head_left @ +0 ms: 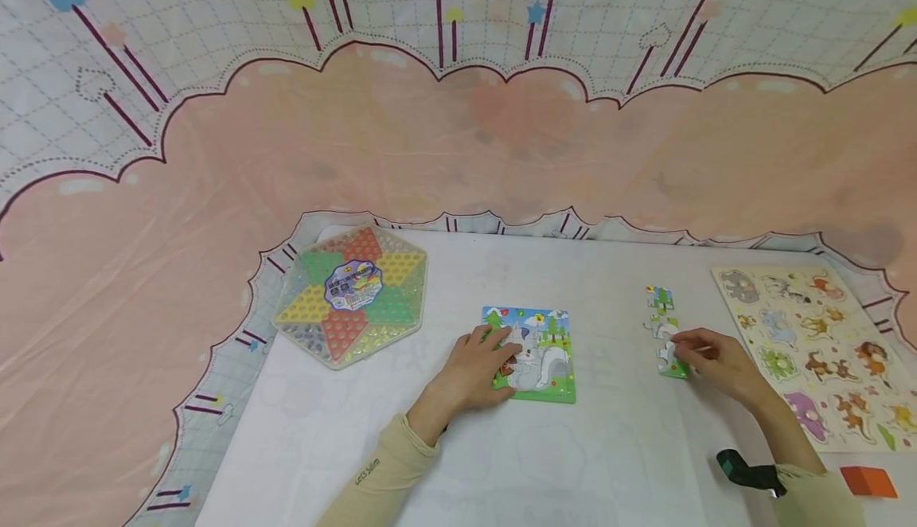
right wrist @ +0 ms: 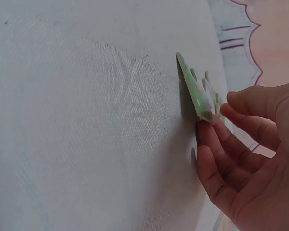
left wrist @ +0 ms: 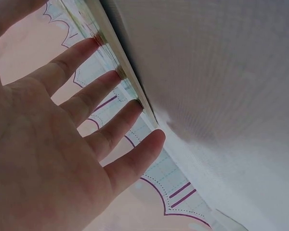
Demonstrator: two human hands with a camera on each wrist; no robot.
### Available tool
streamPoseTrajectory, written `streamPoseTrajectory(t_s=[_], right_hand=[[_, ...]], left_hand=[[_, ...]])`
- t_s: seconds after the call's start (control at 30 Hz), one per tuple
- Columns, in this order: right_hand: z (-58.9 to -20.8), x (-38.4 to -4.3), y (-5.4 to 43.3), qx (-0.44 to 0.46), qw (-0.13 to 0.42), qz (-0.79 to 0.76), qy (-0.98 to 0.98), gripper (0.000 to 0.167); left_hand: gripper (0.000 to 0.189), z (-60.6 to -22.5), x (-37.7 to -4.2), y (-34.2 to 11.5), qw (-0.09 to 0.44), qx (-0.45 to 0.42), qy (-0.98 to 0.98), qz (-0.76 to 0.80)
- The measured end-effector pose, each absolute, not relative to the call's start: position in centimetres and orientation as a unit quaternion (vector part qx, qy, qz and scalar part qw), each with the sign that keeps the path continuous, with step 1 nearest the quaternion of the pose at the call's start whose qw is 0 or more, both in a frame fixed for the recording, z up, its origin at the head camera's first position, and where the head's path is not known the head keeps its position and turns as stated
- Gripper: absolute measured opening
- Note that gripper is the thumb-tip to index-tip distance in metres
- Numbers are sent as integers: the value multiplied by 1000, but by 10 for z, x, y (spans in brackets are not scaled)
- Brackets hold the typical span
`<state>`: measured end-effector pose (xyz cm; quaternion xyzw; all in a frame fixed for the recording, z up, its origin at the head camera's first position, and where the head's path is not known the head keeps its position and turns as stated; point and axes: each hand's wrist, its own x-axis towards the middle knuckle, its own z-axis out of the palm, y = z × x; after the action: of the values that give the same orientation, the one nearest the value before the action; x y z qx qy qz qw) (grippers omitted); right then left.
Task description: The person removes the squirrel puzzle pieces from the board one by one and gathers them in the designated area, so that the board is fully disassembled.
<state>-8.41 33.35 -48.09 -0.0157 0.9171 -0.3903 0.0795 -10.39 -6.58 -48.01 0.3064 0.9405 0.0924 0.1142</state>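
Note:
A square squirrel puzzle (head_left: 555,376) lies on the white table, its grey squirrel on green ground. My left hand (head_left: 473,368) rests over its left side with the fingers spread. In the left wrist view, the fingertips (left wrist: 132,107) touch the board's edge. To the right, loose jigsaw pieces lie in a short column; the top piece (head_left: 660,298) shows a tree. My right hand (head_left: 719,360) holds the lowest, green-edged puzzle piece (head_left: 673,368) with bent fingers. In the right wrist view, that piece (right wrist: 195,94) has one edge tilted off the table; the fingers partly hide its corner.
A hexagonal Chinese checkers board (head_left: 401,304) lies at the left back of the table. A wooden animal puzzle board (head_left: 777,316) lies beside my right forearm, with an orange block (head_left: 868,481) below it. A patterned cloth (head_left: 501,145) hangs behind the table.

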Motion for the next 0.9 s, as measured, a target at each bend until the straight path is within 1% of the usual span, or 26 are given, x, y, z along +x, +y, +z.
streamPoseTrajectory(t_s=[0.3,0.53,0.8,0.9], right_hand=[[-481,-84,332,2,83,-377,922,34],[-481,-83,332,4,75,-377,923,34],[-479,-85,329,-12,46,-377,925,32],[-479,-87,324,-30,31,-383,923,28]], left_hand=[[62,-479,-104,-68,120,302,941,95],[62,-478,-104,-68,119,305,940,99],[63,-480,-105,-68,113,314,939,87],[63,-479,-104,-68,113,318,938,84]])
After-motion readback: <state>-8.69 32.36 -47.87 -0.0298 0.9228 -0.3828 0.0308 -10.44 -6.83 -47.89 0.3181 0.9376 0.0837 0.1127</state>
